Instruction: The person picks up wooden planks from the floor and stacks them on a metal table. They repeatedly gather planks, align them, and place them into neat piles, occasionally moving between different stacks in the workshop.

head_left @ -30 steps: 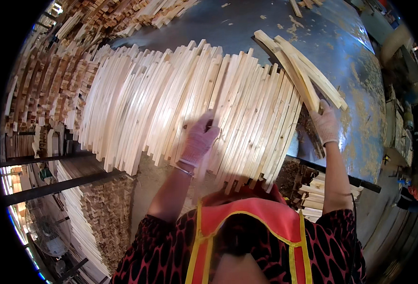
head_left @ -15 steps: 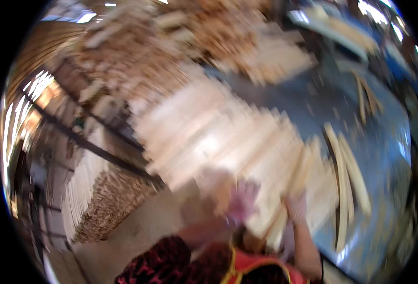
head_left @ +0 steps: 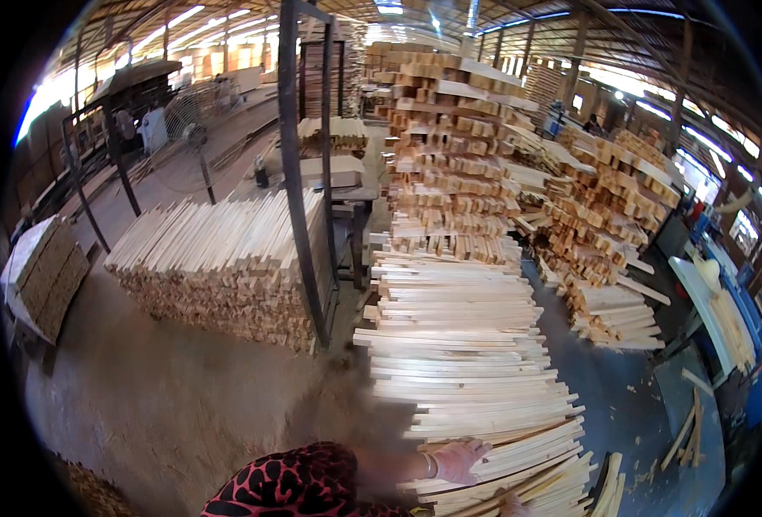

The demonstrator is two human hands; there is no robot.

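At the lower edge, the left hand [head_left: 459, 461] lies palm down on the near part of the pale wooden slats [head_left: 459, 345], its fingers loosely spread and gripping nothing that shows. The right hand [head_left: 512, 507] is just a blurred patch, cut off by the frame — whether it pinches a slat I cannot tell. The slats run side by side in a long row on the blue-grey surface [head_left: 627, 396], away from the hands. Most of that row looks laid out, judging by its fairly regular lie, though the ends are ragged; the nearest slats sit slightly askew and appear to be the part left to even up. Just beside them, loose strips [head_left: 609, 487] run out of the picture, and farther right other offcuts [head_left: 696, 431] lie crossed. Beyond the row rises a tall block stack [head_left: 450, 155], with a second pile [head_left: 601, 207] to its right; past these, glare and distance blur the shed's details.
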